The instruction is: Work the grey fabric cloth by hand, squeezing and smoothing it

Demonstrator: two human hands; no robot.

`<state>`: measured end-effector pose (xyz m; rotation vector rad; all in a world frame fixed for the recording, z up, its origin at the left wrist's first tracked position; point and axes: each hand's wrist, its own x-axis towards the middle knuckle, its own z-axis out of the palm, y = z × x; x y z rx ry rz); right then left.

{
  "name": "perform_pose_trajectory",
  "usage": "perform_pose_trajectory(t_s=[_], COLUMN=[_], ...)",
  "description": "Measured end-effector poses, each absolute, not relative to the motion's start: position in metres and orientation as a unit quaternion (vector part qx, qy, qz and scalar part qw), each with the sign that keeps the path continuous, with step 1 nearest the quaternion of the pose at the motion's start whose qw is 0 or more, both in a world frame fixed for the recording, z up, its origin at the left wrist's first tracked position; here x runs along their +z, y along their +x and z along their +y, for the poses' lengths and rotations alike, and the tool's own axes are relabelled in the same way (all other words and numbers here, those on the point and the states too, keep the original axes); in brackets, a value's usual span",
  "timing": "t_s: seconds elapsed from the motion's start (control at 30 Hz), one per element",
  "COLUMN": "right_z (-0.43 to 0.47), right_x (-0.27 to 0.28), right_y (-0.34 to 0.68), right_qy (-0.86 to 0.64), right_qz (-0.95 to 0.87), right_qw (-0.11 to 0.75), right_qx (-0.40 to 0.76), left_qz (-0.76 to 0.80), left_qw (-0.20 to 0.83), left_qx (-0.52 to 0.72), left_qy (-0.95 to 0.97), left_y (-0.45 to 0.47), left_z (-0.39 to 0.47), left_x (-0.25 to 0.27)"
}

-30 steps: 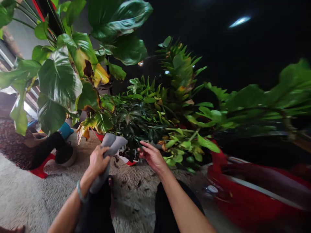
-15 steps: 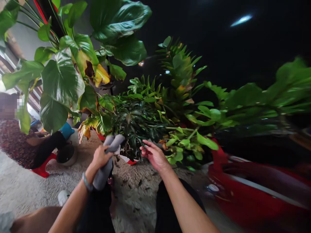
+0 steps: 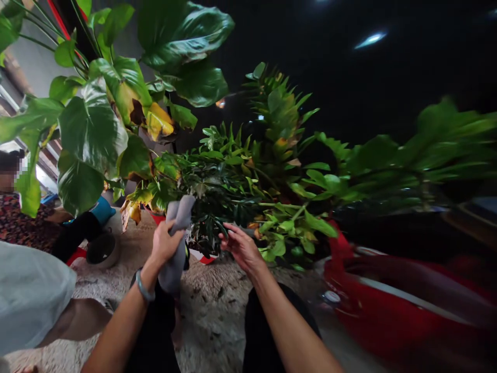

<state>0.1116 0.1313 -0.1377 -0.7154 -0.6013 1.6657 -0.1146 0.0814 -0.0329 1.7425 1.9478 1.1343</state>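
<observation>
My left hand (image 3: 166, 242) is closed around a folded grey cloth (image 3: 174, 264), whose two soft ends stick up above my fist. Beside it, the fingertips of my right hand (image 3: 244, 248) are pinched on a narrow dark green leaf (image 3: 225, 228) at the edge of a bushy potted plant (image 3: 212, 202). The thumb of that hand is mostly hidden. The cloth stands just left of the bush, apart from my right hand. A white and red pot (image 3: 204, 257) shows below the foliage.
A large-leaved plant (image 3: 93, 129) with some yellowed leaves hangs over the left. On the right stands a blurred red container (image 3: 388, 316). At left, a seated person (image 3: 23, 217) is near a round dark bowl (image 3: 103, 249); another person's pale garment (image 3: 31, 295) is closer.
The view has shifted slightly. My left hand has raised the cloth a little and turned it more upright. A person in a pale garment has come in at lower left. My right hand stays at the leaf.
</observation>
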Motion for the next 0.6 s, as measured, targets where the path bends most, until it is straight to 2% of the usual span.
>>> perform_pose_trajectory(t_s=[0.1,0.17,0.3,0.37,0.47,0.53,0.6], right_z=[0.134,0.135,0.135,0.134,0.134,0.135,0.137], right_x=[-0.139,-0.139,-0.14,-0.14,-0.141,-0.143,-0.144], right_y=[0.115,0.115,0.108,0.105,0.104,0.106,0.107], right_qy=[-0.321,-0.323,-0.321,-0.314,-0.309,-0.312,-0.307], right_qz=[-0.257,-0.258,-0.248,-0.242,-0.235,-0.234,-0.237], right_qw=[0.574,0.578,0.585,0.585,0.588,0.585,0.585], right_qx=[0.708,0.703,0.703,0.708,0.71,0.711,0.712], left_qz=[0.619,0.579,0.55,0.56,0.609,0.619,0.611], left_qw=[0.212,0.223,0.112,0.079,0.151,0.238,0.281], left_qx=[0.402,0.442,0.555,0.572,0.523,0.479,0.477], left_qy=[0.64,0.648,0.615,0.594,0.577,0.575,0.567], left_y=[-0.108,-0.106,-0.104,-0.103,-0.102,-0.104,-0.106], left_z=[0.041,0.026,0.053,0.079,0.094,0.08,0.055], left_x=[-0.059,-0.049,-0.002,0.005,-0.022,-0.049,-0.063])
